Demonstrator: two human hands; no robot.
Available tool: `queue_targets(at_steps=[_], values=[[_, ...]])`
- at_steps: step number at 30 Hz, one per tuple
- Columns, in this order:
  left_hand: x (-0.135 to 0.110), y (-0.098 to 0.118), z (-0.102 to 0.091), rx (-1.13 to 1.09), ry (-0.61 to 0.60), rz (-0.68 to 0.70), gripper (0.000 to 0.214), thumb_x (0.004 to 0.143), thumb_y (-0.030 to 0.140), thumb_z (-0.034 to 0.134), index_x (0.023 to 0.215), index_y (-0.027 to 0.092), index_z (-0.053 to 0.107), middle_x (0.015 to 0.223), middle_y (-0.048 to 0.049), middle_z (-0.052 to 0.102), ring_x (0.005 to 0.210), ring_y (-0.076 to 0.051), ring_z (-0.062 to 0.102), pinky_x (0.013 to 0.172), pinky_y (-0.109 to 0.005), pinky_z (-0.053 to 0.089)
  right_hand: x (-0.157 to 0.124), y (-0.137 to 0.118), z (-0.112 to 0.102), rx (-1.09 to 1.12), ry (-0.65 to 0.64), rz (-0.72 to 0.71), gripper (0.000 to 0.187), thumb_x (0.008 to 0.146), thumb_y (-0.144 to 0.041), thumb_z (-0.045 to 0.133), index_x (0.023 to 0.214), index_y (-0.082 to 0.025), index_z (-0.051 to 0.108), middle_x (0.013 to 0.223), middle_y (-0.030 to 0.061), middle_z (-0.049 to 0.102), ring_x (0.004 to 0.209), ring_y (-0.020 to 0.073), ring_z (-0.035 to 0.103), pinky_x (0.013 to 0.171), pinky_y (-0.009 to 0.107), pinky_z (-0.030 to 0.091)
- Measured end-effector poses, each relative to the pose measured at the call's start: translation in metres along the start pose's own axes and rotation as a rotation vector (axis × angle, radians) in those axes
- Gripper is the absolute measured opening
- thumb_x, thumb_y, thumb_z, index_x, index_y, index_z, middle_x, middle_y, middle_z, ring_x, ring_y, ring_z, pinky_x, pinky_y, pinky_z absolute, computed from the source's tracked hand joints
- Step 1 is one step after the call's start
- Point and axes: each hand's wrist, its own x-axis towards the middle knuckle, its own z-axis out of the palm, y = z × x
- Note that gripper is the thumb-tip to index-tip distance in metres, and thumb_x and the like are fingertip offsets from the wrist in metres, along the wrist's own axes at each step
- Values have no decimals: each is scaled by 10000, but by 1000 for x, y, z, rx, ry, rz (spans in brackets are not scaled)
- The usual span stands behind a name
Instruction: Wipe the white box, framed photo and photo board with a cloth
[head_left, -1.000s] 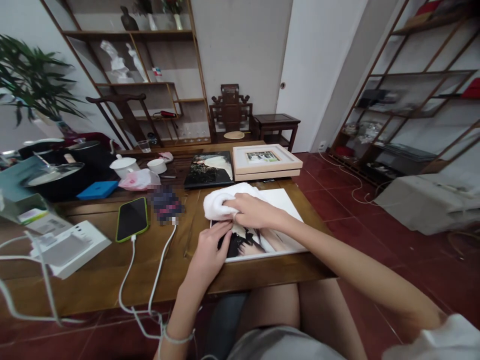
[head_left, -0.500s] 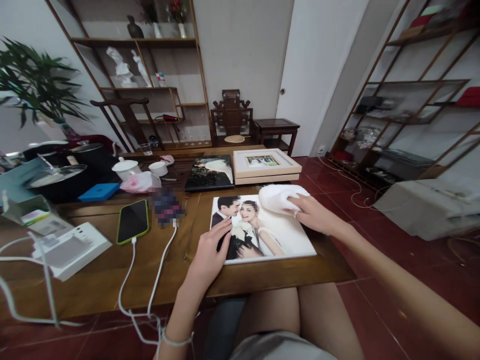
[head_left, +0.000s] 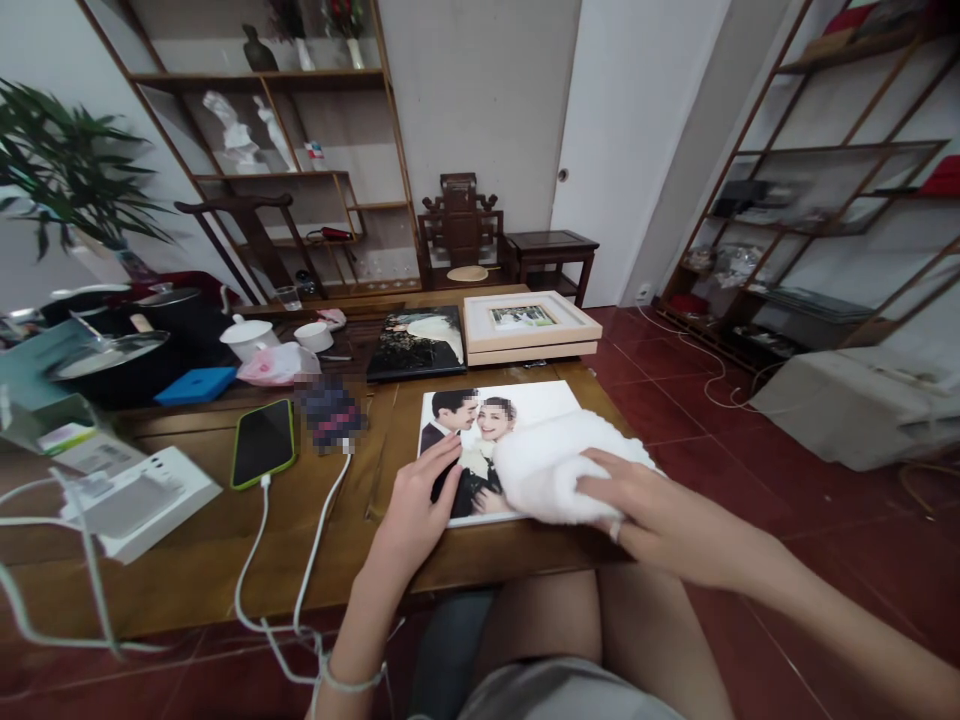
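Observation:
A flat photo panel (head_left: pixel 541 398) with a picture of a couple lies near the table's front edge. My left hand (head_left: pixel 421 500) rests on its left side, fingers stretched out and holding nothing. In my right hand (head_left: pixel 626 500) is a white cloth (head_left: pixel 574 455), bunched under the fingers. The cloth lies over the right half of the panel and hides that part of the picture. A ring shows on my right hand.
Behind the panel are a dark photo panel (head_left: pixel 418 345) and a stack of light wooden frames (head_left: pixel 532 325). To the left lie a green-cased phone (head_left: pixel 264 443), white cables (head_left: pixel 322 535), an opened white box (head_left: pixel 142 500) and a blue box (head_left: pixel 199 385). Pots (head_left: pixel 112 350) stand farther back.
My right hand has brought the white cloth from the panel's upper right corner down toward its lower right, covering more of the picture. My left hand has stayed in place.

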Motion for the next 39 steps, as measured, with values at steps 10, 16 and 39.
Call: queue_targets(at_steps=[10, 16, 39], values=[[0, 1, -2, 9, -36, 8, 266, 877, 225, 485, 1065, 152, 658, 1190, -124, 644, 1137, -238, 583, 974, -435, 470, 101, 69, -5, -198, 241, 27, 339, 769, -84, 408, 1041, -147, 598, 883, 102, 518, 834, 249, 510, 783, 363, 400], [-1, 0, -2, 17, -31, 2, 267, 874, 231, 494, 1067, 153, 661, 1197, -124, 639, 1132, -247, 585, 972, -437, 471, 82, 53, 7, -193, 244, -32, 384, 702, -44, 428, 1042, -125, 588, 1029, 143, 517, 1011, 275, 467, 885, 396, 388], [-1, -1, 0, 31, -16, 24, 266, 868, 218, 497, 1051, 141, 674, 1183, -134, 645, 1120, -261, 592, 946, -452, 486, 92, 62, -18, -139, 150, 32, 319, 734, -71, 404, 970, -149, 604, 952, 100, 613, 891, 240, 537, 762, 297, 368]])
